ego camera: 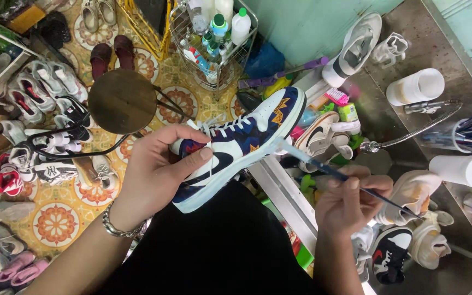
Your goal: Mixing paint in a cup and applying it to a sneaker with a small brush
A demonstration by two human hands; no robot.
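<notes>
My left hand (157, 172) grips a navy and white high-top sneaker (247, 136) around its ankle and side, holding it up over my lap with the toe pointing up and right. A metal chain bracelet sits on that wrist. My right hand (350, 199) pinches a thin blue-handled paintbrush (329, 170). The brush's pale tip touches the white sole edge near the sneaker's forefoot. The handle's far end runs down to the right past my fingers.
A metal bench (405, 117) on the right holds white cups, a cup of brushes, a flexible lamp arm and several sneakers. A round wooden stool (122, 101), a wire rack of bottles (214, 38) and many shoes cover the patterned tile floor on the left.
</notes>
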